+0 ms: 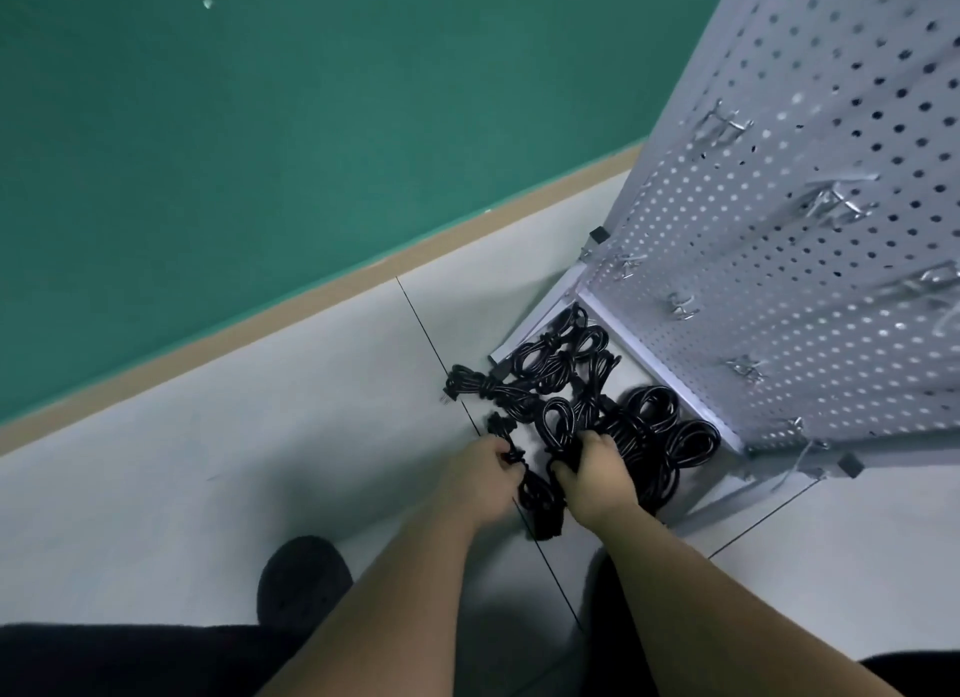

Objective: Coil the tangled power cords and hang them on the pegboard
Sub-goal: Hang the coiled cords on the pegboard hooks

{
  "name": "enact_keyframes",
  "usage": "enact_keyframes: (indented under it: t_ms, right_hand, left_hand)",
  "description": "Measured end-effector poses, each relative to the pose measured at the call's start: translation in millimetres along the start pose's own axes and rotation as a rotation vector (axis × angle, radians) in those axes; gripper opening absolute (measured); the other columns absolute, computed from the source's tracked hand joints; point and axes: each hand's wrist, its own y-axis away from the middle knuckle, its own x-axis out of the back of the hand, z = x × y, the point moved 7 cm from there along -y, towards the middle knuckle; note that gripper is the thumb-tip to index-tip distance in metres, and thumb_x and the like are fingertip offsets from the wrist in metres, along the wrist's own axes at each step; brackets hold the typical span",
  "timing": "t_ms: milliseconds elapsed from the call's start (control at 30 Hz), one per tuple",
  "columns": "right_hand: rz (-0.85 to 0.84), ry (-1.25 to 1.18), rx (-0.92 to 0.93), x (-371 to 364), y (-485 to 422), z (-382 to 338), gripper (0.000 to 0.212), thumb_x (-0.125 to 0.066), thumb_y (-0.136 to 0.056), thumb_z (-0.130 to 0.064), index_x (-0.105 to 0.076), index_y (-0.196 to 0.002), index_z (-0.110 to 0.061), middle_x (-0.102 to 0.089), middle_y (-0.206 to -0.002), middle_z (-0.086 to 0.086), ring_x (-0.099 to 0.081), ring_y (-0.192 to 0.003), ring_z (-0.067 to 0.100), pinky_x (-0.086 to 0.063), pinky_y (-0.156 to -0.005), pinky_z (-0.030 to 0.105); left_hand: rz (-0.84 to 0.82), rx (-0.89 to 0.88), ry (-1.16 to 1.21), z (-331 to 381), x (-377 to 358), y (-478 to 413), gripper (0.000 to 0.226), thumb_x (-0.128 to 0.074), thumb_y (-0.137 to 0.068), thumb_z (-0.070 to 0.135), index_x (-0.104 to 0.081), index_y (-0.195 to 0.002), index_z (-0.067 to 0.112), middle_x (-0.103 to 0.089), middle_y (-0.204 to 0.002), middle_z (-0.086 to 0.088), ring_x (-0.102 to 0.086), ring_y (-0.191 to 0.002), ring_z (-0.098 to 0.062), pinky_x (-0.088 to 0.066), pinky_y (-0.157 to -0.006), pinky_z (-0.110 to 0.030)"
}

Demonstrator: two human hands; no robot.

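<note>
Bending over a heap of black, glossy power cords (571, 384) and gripping its near edge with both bare hands. Curling the left hand (483, 481) around a thin black strand at the left of a blurred cord bundle (537, 499) between the two hands. Clenching the right hand (597, 475) around thicker loops at the right of the same bundle, with fingertips buried among the cords. Handling cords lying in several tied coils and loose loops, touching and overlapping, partly on the pale grey tiled floor (234, 462) and partly inside the white metal base frame (535, 327) of a stand. Working just in front of a white perforated metal pegboard (753, 260) studded with silver wire hooks (836, 205). Standing with a black rounded shoe (298, 582) on the floor beside the left forearm. Facing a beige skirting strip (311, 301) under a green wall (311, 125) along the far floor edge.
</note>
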Motion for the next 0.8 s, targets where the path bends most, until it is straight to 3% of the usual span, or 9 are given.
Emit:
enact_keyframes:
  t_ms: [67, 167, 233, 300, 367, 467, 567, 700, 800]
  right_hand:
    - [0.048, -0.078, 0.046, 19, 9, -11, 0.059, -0.07, -0.099, -0.028, -0.049, -0.15, -0.006, -0.049, -0.142, 0.012, -0.058, -0.126, 0.031, -0.045, -0.107, 0.034]
    - [0.15, -0.203, 0.156, 57, 24, -39, 0.047, -0.076, -0.095, -0.027, -0.059, -0.136, -0.011, -0.051, -0.125, 0.003, -0.058, -0.112, 0.021, -0.042, -0.096, 0.023]
    - [0.24, -0.274, 0.24, 86, 34, -59, 0.034, -0.078, -0.092, -0.031, -0.066, -0.121, -0.017, -0.06, -0.114, -0.001, -0.062, -0.101, 0.016, -0.045, -0.084, 0.023]
    - [0.322, -0.341, 0.311, 117, 49, -77, 0.038, -0.077, -0.09, -0.039, -0.068, -0.123, -0.022, -0.068, -0.109, -0.002, -0.065, -0.095, 0.012, -0.048, -0.078, 0.024]
    - [0.386, -0.381, 0.365, 147, 68, -93, 0.047, -0.072, -0.091, -0.047, -0.066, -0.133, -0.028, -0.07, -0.114, -0.005, -0.067, -0.099, 0.009, -0.055, -0.085, 0.029]
    - [0.491, -0.41, 0.46, 193, 100, -115, 0.053, -0.069, -0.093, -0.047, -0.063, -0.142, -0.027, -0.067, -0.123, -0.005, -0.064, -0.114, 0.014, -0.054, -0.101, 0.039]
    - [0.613, -0.401, 0.536, 241, 136, -134, 0.049, -0.069, -0.095, -0.048, -0.062, -0.142, -0.032, -0.063, -0.123, -0.011, -0.057, -0.119, 0.015, -0.05, -0.104, 0.04]
    - [0.699, -0.5, 0.639, 294, 184, -151, 0.047, -0.077, -0.095, -0.039, -0.064, -0.14, -0.031, -0.06, -0.122, -0.011, -0.062, -0.112, 0.006, -0.054, -0.102, 0.036]
    - [0.782, -0.51, 0.641, 329, 211, -158, 0.05, -0.081, -0.09, -0.044, -0.064, -0.137, -0.034, -0.063, -0.124, -0.013, -0.066, -0.11, 0.007, -0.057, -0.1, 0.041]
  left_hand:
    - [0.024, -0.031, 0.081, 18, 4, 4, 0.052, -0.06, -0.097, 0.052, -0.057, -0.144, 0.029, -0.071, -0.131, 0.005, -0.067, -0.115, -0.02, -0.051, -0.105, -0.038]
    - [0.069, -0.133, 0.243, 50, 12, 13, 0.061, -0.052, -0.085, 0.071, -0.062, -0.136, 0.038, -0.073, -0.12, 0.014, -0.069, -0.109, -0.013, -0.053, -0.105, -0.046]
    - [0.118, -0.236, 0.356, 80, 25, 27, 0.04, -0.057, -0.09, 0.064, -0.071, -0.119, 0.04, -0.076, -0.106, 0.015, -0.071, -0.096, -0.009, -0.058, -0.099, -0.046]
    - [0.17, -0.331, 0.48, 108, 42, 45, 0.007, -0.066, -0.1, 0.039, -0.074, -0.101, 0.039, -0.079, -0.097, 0.012, -0.074, -0.092, -0.009, -0.06, -0.097, -0.044]
    - [0.186, -0.392, 0.589, 135, 58, 65, 0.008, -0.069, -0.102, 0.027, -0.075, -0.104, 0.031, -0.081, -0.101, 0.008, -0.077, -0.095, -0.01, -0.06, -0.094, -0.039]
    - [0.172, -0.474, 0.674, 177, 80, 99, 0.01, -0.069, -0.103, 0.03, -0.075, -0.109, 0.025, -0.081, -0.105, 0.005, -0.077, -0.097, -0.013, -0.056, -0.083, -0.031]
    - [0.165, -0.6, 0.688, 216, 102, 134, 0.015, -0.068, -0.103, 0.032, -0.076, -0.112, 0.024, -0.08, -0.108, -0.001, -0.077, -0.102, -0.023, -0.059, -0.079, -0.036]
    - [0.162, -0.727, 0.676, 262, 128, 184, 0.014, -0.068, -0.104, 0.03, -0.074, -0.115, 0.025, -0.078, -0.113, 0.0, -0.075, -0.106, -0.017, -0.061, -0.085, -0.036]
    - [0.159, -0.814, 0.664, 292, 140, 220, 0.017, -0.071, -0.102, 0.031, -0.075, -0.114, 0.019, -0.079, -0.11, -0.004, -0.074, -0.099, -0.016, -0.062, -0.087, -0.041]
